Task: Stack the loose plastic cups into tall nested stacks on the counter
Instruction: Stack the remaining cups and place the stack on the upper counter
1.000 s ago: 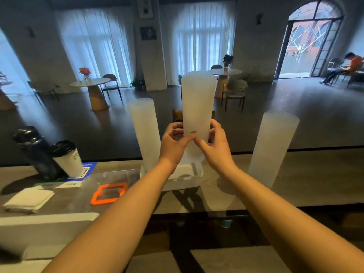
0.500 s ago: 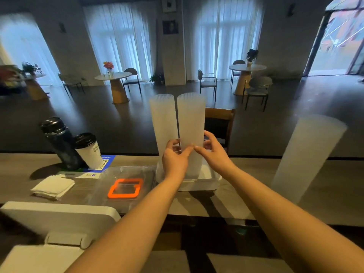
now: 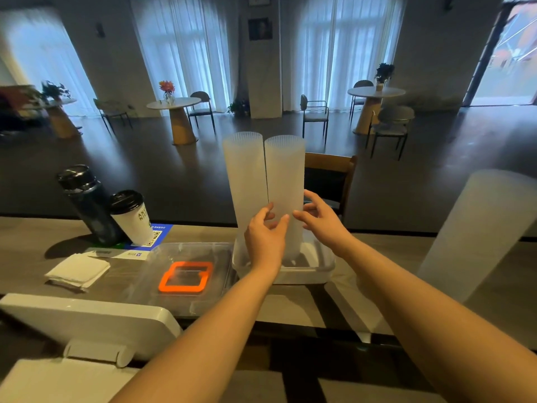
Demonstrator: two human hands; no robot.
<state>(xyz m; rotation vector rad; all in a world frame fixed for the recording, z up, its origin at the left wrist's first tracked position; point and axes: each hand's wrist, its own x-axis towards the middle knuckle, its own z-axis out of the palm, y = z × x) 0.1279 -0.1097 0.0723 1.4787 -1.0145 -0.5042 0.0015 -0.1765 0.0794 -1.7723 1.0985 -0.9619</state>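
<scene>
Two tall nested stacks of frosted plastic cups are seen standing upright in a clear plastic bin (image 3: 316, 270) on the counter (image 3: 334, 298). The left stack (image 3: 245, 181) and the right stack (image 3: 286, 175) are set side by side, touching along most of their height. The left hand (image 3: 266, 238) is placed at the lower front of the right stack, with thumb and fingers loosely spread and the fingertips (image 3: 283, 221) laid against the stack wall; no closed grip is shown. The right hand (image 3: 321, 218) is held at the right side of the same stack, fingers extended and parted; contact with the stack cannot be confirmed from this view. A third stack (image 3: 476, 237) is located well apart at the right of the counter, appearing tilted. To the left of the bin, a clear lid (image 3: 186, 274) with an orange handle (image 3: 186, 277) is laid flat on the counter. Further left, a dark flask (image 3: 88, 203) and a white paper cup with a black lid (image 3: 130, 218) are positioned just beside each other, with a folded white napkin (image 3: 77, 270) lying nearer the viewer. A white screen housing (image 3: 87, 324) is seen at the lower left edge.
</scene>
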